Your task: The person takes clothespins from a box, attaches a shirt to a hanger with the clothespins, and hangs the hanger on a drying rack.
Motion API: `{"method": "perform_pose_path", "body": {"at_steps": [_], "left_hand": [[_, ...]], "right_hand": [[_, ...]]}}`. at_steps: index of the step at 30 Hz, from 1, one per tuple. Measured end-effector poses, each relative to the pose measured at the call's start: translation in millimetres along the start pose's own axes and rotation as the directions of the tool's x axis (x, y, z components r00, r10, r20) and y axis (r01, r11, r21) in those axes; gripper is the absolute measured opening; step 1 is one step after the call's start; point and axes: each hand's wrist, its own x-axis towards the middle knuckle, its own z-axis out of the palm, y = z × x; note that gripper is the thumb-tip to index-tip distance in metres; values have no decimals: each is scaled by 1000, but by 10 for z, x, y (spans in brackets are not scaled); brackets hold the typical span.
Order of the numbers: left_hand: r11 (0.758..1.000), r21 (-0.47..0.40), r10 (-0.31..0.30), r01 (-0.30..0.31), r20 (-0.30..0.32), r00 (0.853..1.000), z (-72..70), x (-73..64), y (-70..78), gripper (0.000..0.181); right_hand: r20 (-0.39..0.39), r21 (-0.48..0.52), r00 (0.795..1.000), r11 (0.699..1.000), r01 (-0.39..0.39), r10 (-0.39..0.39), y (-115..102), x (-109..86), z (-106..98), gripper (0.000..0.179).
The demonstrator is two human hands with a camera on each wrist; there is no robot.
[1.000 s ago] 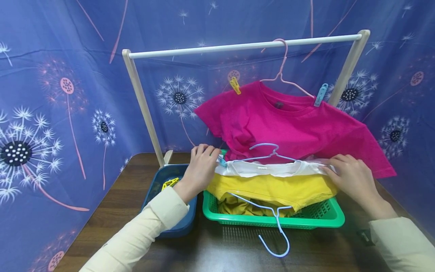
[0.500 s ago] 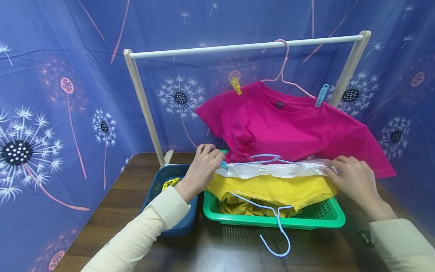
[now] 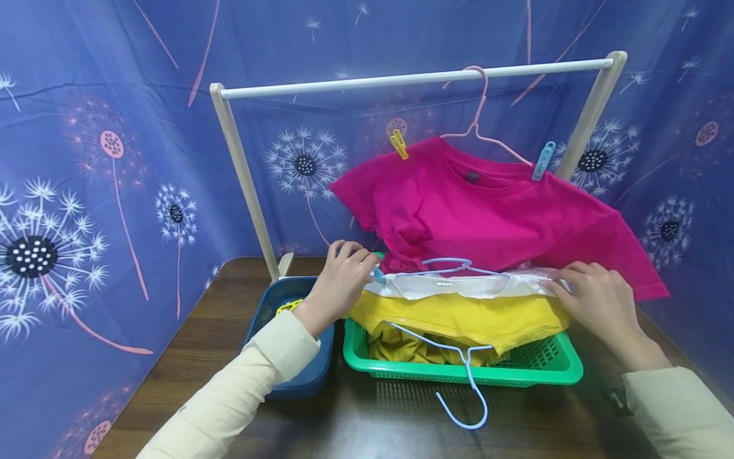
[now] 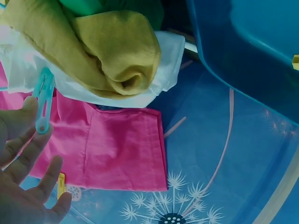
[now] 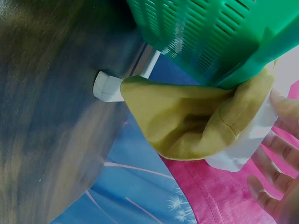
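In the head view, my left hand (image 3: 342, 280) is at the left shoulder of a white shirt (image 3: 447, 287). The left wrist view shows thumb and finger pinching a light-blue clothespin (image 4: 44, 100), whose far end is on the white cloth. At the opposite shoulder, my right hand (image 3: 596, 306) holds the white fabric between thumb and fingers. A blue hanger (image 3: 466, 266) pokes out of the white neckline. Beneath lies a yellow shirt (image 3: 459, 319), with a second blue hanger (image 3: 471, 379) at its neck, hook toward me.
Under the shirts stands a green basket (image 3: 459, 370). A blue bin (image 3: 304, 382) with yellow clothespins (image 3: 288, 306) is at left. Behind, a pink shirt (image 3: 493, 210) hangs by a pink hanger (image 3: 477, 115) from the rack's white bar (image 3: 355, 83), bearing yellow and blue clothespins.
The blue hanger in the white shirt has tipped, its hook dropping lower against the pink shirt. Both hands have stayed almost in place at the shoulders.
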Motion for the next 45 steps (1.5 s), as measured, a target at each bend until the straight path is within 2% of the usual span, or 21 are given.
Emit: {"method": "perform_pose_path", "body": {"at_steps": [4,9,15,20,25,28,32,38,40,45], "left_hand": [[1000,5,-26,26,21,999,-19,-18,-25,35],[998,10,-58,58,0,998,-33,-52,-80,38],[994,-18,-111,111,-10,994,-28,-191,-200,35],[982,-61,-175,177,28,984,-28,-343,-315,29],[976,-16,-216,218,72,974,18,-505,-419,24],[970,9,-243,244,127,962,47,-581,-464,23],[957,48,-288,285,219,932,74,-669,-493,26],[939,121,-342,320,374,862,141,-819,-478,26],[933,143,-360,331,418,834,161,-862,-468,26],[911,214,-412,353,528,742,186,-942,-450,24]], "right_hand": [[-2,-2,1000,1000,-3,3,7,3,9,24],[-17,-5,1000,1000,3,-3,11,8,9,27],[-21,1,1000,1000,0,0,11,-5,9,26],[-41,-9,999,1000,18,-19,20,-2,1,24],[-64,-16,997,998,53,-54,32,-2,-7,24],[-80,-12,994,998,70,-70,35,-9,-15,24],[-90,-3,993,997,77,-77,36,-21,-26,25],[-91,7,993,997,75,-74,32,-27,-39,25],[-92,6,993,997,79,-79,30,-26,-42,25],[-90,4,993,997,81,-81,26,-23,-45,24]]}}
